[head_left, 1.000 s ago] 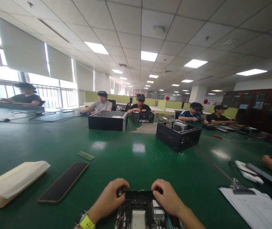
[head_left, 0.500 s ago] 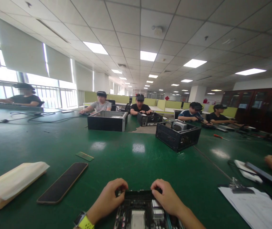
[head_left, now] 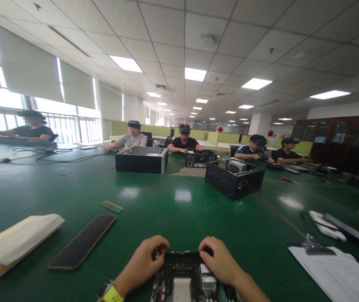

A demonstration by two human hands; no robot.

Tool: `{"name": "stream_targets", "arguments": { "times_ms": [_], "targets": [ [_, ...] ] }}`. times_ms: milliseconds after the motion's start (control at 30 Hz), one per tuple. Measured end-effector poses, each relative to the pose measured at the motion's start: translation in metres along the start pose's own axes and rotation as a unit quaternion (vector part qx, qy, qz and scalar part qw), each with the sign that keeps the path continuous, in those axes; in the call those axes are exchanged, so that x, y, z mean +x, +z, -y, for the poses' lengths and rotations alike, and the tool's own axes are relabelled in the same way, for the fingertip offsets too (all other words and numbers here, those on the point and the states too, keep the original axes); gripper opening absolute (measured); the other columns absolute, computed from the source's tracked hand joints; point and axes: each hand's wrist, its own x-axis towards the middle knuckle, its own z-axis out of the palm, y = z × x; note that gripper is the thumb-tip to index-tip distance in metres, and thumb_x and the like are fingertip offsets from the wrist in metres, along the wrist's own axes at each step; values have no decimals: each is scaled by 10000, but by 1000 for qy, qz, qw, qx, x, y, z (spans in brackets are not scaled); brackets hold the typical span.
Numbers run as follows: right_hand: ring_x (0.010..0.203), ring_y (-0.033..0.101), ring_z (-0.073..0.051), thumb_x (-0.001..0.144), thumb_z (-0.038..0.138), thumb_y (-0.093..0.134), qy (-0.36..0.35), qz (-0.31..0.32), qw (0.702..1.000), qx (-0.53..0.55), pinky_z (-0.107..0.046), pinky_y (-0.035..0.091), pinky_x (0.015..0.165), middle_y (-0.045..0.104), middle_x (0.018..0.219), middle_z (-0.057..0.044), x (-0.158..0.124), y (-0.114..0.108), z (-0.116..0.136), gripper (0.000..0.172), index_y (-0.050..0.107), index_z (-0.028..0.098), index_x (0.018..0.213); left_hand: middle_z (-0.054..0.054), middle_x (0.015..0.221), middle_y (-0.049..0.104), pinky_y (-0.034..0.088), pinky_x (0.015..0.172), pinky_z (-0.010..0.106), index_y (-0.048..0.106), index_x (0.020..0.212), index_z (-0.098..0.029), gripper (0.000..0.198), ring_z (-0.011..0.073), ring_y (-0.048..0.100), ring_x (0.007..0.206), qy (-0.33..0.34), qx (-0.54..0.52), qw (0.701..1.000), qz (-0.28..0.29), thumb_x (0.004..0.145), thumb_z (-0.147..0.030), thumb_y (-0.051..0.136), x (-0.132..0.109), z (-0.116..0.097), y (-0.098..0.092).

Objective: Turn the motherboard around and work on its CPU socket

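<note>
A motherboard (head_left: pixel 195 274) lies at the bottom of the head view, its near part cut off by the frame. A pale square processor area (head_left: pixel 182 289) and silver connector ports (head_left: pixel 207 276) show on it. My left hand (head_left: pixel 146 260) curls its thumb and fingers round the far left corner. At the far edge, right of centre, my right hand (head_left: pixel 219 258) grips with bent fingers beside the ports. Between both hands runs a dark strip along the board's far edge; the fingertips are partly hidden. A green memory stick (head_left: pixel 112 206) lies flat beyond my left hand.
A phone (head_left: pixel 83 242) and a paper-wrapped package (head_left: pixel 19 243) lie left. On the right are a clipboard (head_left: pixel 333 268), a white device (head_left: pixel 327 225) and a red screwdriver (head_left: pixel 291 181). Open computer cases (head_left: pixel 234 182) stand farther off, with several people seated around the table.
My hands and the motherboard stay in place. Across the table, a person's computer case has shifted slightly right and their hands have moved apart. Another person's hand at the right edge has drawn rightward.
</note>
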Motion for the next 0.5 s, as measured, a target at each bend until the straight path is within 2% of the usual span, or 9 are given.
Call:
{"name": "stream_targets", "arguments": {
  "times_ms": [167,267,333,400,500],
  "targets": [
    [837,540,-168,741,223,524,6,-7,1000,7,-265,385,787,627,851,-12,-1,-6,7,149,624,203,849,-1,774,619,431,735,240,624,853,-177,280,145,576,748,-2,-10,1000,8,658,-75,451,0,0,0],
    [902,540,-176,768,240,515,0,-38,999,2,-275,389,833,632,917,-22,-4,-14,28,179,622,207,907,0,784,628,435,738,243,629,856,-182,279,147,581,756,-3,-14,1000,13,661,-76,459,0,0,1],
    [924,542,-180,782,256,516,-17,-46,999,-10,-279,397,841,635,940,-22,-9,-11,47,174,620,215,917,2,800,637,440,747,247,629,877,-187,288,154,584,774,0,-21,1000,8,661,-77,472,0,1,1],
    [945,549,-200,764,293,562,-61,-15,997,-38,-298,412,844,642,986,-18,-15,4,63,207,621,238,954,10,835,647,448,758,253,625,913,-190,293,161,589,798,7,-35,999,-7,678,-86,483,1,3,1],
    [980,573,-258,781,359,566,-96,25,988,-114,-365,443,830,649,1072,-14,-28,45,71,284,615,316,1057,21,865,655,459,769,267,621,944,-192,281,171,594,814,9,-46,998,-36,711,-106,490,3,5,0]
  ]
}}
